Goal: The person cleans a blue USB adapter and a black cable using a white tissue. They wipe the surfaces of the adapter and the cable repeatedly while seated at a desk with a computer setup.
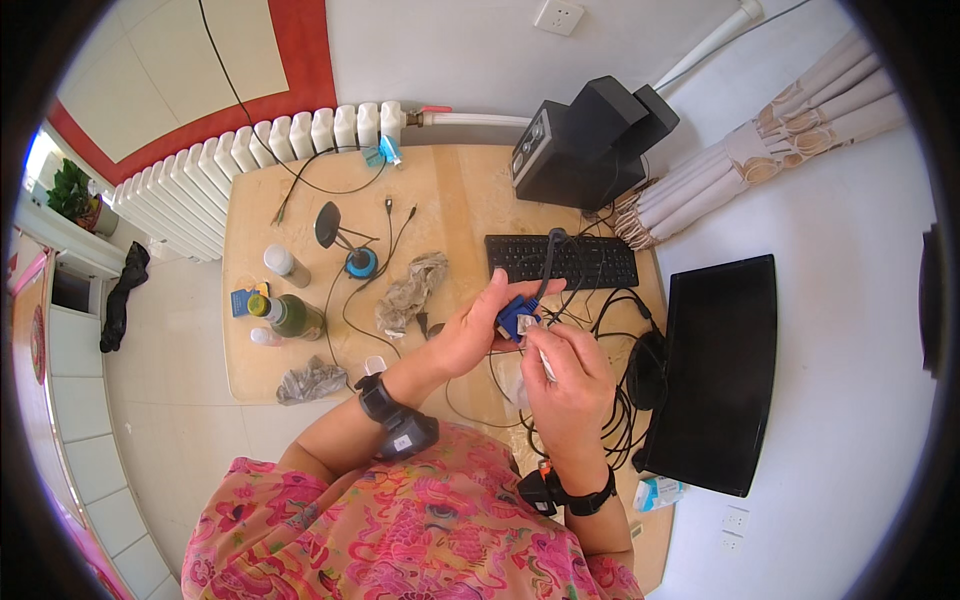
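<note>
My left hand (476, 319) holds a blue VGA cable connector (511, 313) in front of the keyboard, its palm behind the plug. A dark cable runs from the connector towards the keyboard. Between the fingertips of my right hand (566, 371) is a small piece of whitish tissue or cloth (526, 324), which touches the blue connector. A black keyboard (577, 259) lies beyond both hands. The black monitor (720, 375) stands to the right, with a tangle of black cables (619, 420) beside its base.
Black speakers (570, 150) stand at the back right. Crumpled grey cloths (412, 292), a small round device on a blue base (361, 262), a green bottle (296, 318), a spray can (286, 265) and loose cables occupy the wooden table (442, 180). A white radiator (255, 146) borders it.
</note>
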Tool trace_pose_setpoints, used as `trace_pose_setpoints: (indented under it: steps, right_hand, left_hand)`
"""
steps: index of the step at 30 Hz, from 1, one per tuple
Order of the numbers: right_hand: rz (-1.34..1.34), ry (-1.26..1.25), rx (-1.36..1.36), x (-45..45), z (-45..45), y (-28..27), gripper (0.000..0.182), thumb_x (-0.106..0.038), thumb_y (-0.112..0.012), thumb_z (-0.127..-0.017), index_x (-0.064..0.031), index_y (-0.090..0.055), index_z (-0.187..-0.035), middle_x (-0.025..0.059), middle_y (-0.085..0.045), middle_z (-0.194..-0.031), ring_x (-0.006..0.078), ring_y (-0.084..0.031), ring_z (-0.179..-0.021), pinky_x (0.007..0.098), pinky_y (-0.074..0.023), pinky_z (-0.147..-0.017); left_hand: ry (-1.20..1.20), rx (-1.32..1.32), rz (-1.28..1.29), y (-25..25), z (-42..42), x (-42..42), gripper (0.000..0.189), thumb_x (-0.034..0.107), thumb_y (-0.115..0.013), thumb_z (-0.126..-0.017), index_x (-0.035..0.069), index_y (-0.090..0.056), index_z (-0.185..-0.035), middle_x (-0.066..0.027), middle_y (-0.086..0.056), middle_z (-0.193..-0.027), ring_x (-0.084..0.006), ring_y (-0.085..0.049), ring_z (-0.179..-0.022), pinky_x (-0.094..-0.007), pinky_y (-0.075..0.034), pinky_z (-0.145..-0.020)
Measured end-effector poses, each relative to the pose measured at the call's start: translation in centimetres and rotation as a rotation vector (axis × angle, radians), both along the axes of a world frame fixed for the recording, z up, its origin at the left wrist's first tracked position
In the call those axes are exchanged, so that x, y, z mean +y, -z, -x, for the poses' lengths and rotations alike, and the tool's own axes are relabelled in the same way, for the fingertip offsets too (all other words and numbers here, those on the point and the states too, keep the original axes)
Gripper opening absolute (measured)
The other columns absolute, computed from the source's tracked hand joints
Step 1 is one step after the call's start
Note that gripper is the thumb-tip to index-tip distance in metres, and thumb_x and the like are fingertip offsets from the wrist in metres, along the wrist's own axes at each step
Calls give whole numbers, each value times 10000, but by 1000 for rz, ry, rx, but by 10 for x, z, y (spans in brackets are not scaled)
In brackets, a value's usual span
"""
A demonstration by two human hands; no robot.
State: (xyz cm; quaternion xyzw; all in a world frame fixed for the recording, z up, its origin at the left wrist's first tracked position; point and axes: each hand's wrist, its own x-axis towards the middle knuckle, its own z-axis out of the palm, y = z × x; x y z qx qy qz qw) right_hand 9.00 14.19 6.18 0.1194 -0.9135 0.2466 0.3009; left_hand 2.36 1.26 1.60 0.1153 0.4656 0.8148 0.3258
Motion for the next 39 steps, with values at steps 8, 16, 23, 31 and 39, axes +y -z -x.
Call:
trace_pose_setpoints:
  steps: [8,16,23,31,39]
  right_hand:
    - [-10,-3,-67,2,-3,-6,239,40,-728,-680,-42,-672,-898,69,-616,-863,261,-612,-740,360,-486,-634]
    - [3,26,-80,-1,-3,-4,218,34,-719,-689,-40,-670,-888,73,-619,-856,271,-614,-750,368,-490,-646]
    - [-15,41,-88,7,-9,-9,223,36,-719,-691,-45,-683,-896,68,-622,-841,259,-610,-725,357,-485,-631]
    - [25,20,-7,2,-4,-7,235,48,-730,-687,-49,-685,-896,62,-627,-844,242,-611,-713,344,-479,-613]
    - [31,12,-15,-1,0,-4,230,45,-729,-689,-46,-675,-894,63,-625,-848,248,-610,-716,344,-482,-615]
  left_hand:
    - [-12,-23,23,-1,-3,2,757,645,-229,-982,76,-477,-1415,47,-504,-938,-70,-464,-834,-209,-419,-750]
    - [-25,-64,-38,4,-5,9,750,632,-232,-988,63,-470,-1415,38,-515,-931,-78,-489,-851,-228,-425,-761]
    - [-22,-53,-43,3,1,3,751,623,-212,-990,61,-476,-1410,45,-503,-890,-67,-445,-752,-202,-346,-630]
    - [2,-96,-123,7,1,4,790,652,-219,-976,43,-469,-1412,50,-479,-867,-66,-413,-718,-195,-318,-606]
    - [22,-67,-74,4,0,1,788,657,-226,-974,50,-465,-1418,52,-477,-883,-58,-433,-766,-194,-370,-663]
